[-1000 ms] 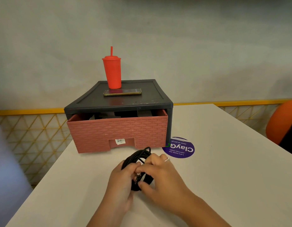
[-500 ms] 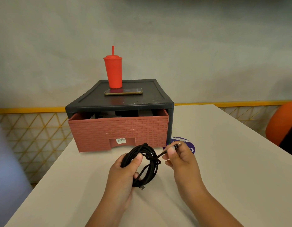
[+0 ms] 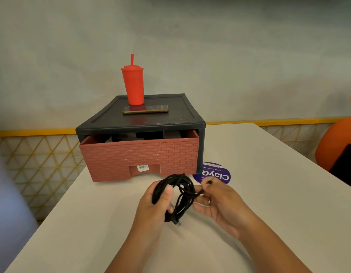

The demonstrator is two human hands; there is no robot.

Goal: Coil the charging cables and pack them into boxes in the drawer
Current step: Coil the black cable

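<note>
A black charging cable [image 3: 182, 196] is wound into a loose coil just above the white table [image 3: 269, 194]. My left hand [image 3: 157, 205] grips the coil's left side, thumb pressed on the strands. My right hand [image 3: 220, 201] pinches the cable's free end, whose plug tip pokes out above my fingers. A second plug hangs at the coil's bottom. Behind the coil stands a black drawer unit [image 3: 141, 123] with its reddish woven-pattern drawer [image 3: 139, 156] pulled out a little; dark shapes show inside, too hidden to identify.
A red tumbler [image 3: 133, 84] with a straw and a phone [image 3: 145, 109] rest on the drawer unit's top. A purple round sticker [image 3: 216, 175] lies on the table by the unit's right corner. An orange chair [image 3: 336, 144] stands at the right edge.
My hands were together over the coil, then my right hand drew the free cable end out to the right. It now holds that end closer to the coil again.
</note>
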